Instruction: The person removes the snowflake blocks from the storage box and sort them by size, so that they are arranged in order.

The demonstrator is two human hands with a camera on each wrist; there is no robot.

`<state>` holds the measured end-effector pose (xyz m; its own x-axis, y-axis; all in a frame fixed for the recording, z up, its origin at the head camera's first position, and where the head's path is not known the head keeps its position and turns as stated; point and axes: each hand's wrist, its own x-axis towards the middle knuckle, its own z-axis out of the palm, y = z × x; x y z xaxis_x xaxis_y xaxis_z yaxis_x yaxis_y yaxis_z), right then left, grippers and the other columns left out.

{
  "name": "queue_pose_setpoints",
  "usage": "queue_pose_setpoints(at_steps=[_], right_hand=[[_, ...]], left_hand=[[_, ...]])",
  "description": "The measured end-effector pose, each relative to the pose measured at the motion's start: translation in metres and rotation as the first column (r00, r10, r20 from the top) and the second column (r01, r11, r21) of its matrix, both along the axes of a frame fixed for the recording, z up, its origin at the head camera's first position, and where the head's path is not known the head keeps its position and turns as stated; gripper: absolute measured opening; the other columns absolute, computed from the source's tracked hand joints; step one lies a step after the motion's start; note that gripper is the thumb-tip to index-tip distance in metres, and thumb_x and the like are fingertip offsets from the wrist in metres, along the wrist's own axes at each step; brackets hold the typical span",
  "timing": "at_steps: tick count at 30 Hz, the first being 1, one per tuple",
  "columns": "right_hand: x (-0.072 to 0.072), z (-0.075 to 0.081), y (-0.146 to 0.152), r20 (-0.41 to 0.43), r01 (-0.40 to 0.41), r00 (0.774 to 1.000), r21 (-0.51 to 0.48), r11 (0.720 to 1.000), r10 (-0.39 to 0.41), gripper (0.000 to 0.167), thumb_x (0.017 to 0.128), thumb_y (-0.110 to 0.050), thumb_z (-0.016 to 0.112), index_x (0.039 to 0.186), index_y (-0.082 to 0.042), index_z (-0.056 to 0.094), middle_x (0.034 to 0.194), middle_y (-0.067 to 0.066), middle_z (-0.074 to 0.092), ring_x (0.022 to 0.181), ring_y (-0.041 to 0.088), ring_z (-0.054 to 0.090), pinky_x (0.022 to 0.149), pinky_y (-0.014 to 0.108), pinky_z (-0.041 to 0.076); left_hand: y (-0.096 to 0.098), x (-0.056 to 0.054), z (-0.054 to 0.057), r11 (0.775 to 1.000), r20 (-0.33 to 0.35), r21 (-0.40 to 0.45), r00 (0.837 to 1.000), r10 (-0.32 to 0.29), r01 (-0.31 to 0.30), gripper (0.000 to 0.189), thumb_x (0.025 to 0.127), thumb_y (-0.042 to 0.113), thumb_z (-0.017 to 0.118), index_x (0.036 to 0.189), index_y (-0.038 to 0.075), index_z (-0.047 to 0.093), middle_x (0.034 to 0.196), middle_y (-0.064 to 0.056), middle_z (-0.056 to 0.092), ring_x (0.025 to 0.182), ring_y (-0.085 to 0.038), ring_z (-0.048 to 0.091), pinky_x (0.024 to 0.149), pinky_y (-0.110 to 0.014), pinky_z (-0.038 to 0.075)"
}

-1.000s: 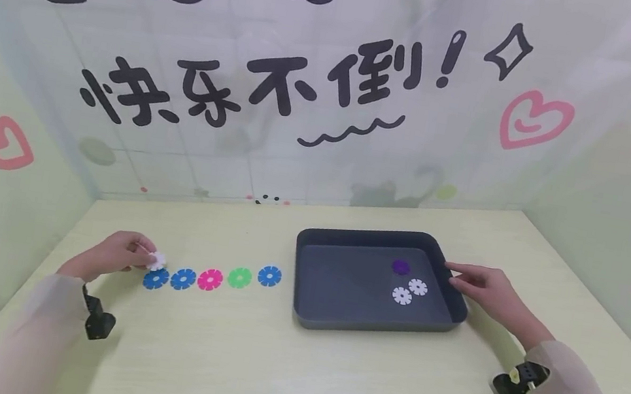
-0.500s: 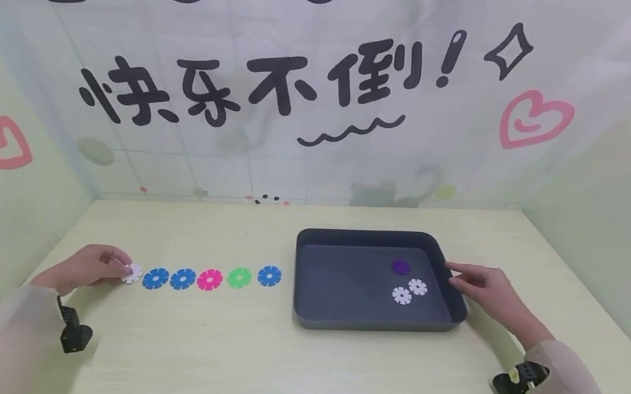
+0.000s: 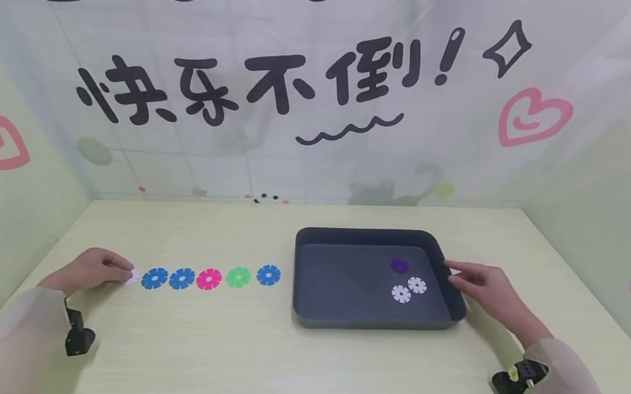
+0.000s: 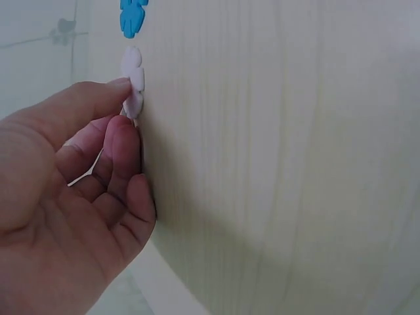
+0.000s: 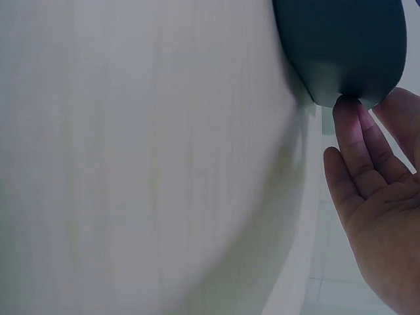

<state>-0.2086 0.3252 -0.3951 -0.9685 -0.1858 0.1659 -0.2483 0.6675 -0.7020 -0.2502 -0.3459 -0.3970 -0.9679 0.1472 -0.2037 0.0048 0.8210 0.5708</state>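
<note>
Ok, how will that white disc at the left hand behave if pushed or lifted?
Probably light and stiff: the white disc looks thin and flat, with no visible bend. Pushed, it would likely slide rather than roll, since it lies nearly flat on the table. It may nudge the blue disc if pushed that way; only a narrow gap separates them.

Pale pinkish sleeves (image 3: 18,332) end beside black, blocky wrist cameras (image 3: 80,333) (a yellowish spot (image 3: 514,374) marks the right one).

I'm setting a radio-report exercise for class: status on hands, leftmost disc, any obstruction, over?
Left hand holds white disc at row's left end. Right hand touches right side of tray. Nothing seen blocking; blue disc close, slight gap.
</note>
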Motion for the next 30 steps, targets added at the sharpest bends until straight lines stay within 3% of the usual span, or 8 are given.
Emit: queue_pose_setpoints(at_steps=[9,14,24,30], right_hand=[[0.000,0.001,-0.001,-0.008,0.004,1.000,0.012,1.000,-0.004,0.038,0.088,-0.013,0.061,0.121,0.006,0.055,0.098,0.018,0.065,0.079,0.002,0.057,0.064,0.021,0.046],[0.000,0.001,-0.001,-0.009,0.003,1.000,0.015,1.000,-0.003,0.038,0.089,-0.013,0.061,0.120,0.007,0.055,0.099,0.020,0.065,0.080,0.000,0.057,0.066,0.020,0.047],[0.000,0.000,0.000,0.001,0.001,1.000,0.012,1.000,-0.001,0.040,0.088,-0.014,0.061,0.121,0.007,0.054,0.100,0.020,0.065,0.079,0.001,0.057,0.065,0.021,0.046],[0.000,-0.002,0.000,-0.005,0.005,1.000,0.017,1.000,-0.005,0.040,0.088,-0.015,0.062,0.121,0.006,0.054,0.106,0.022,0.063,0.080,0.003,0.057,0.065,0.021,0.046]], left_hand=[[-0.006,0.001,-0.003,0.998,0.008,0.055,1.000,0.026,-0.027,0.041,0.087,0.020,0.062,0.112,-0.011,0.053,0.091,-0.010,0.060,0.077,-0.020,0.052,0.064,-0.031,0.044],[0.000,-0.001,0.002,0.999,-0.046,0.040,0.999,0.012,-0.010,0.043,0.090,0.024,0.058,0.115,-0.010,0.052,0.096,-0.014,0.058,0.082,-0.023,0.053,0.067,-0.032,0.045],[0.065,-0.012,0.030,0.998,-0.132,0.033,0.990,-0.051,0.055,0.032,0.089,0.017,0.060,0.112,-0.005,0.054,0.095,-0.014,0.057,0.090,-0.029,0.053,0.077,-0.041,0.046],[0.113,-0.015,0.042,0.984,-0.179,0.089,0.975,-0.136,0.153,0.027,0.088,0.014,0.061,0.110,-0.003,0.056,0.094,-0.010,0.057,0.090,-0.025,0.053,0.080,-0.038,0.046]])
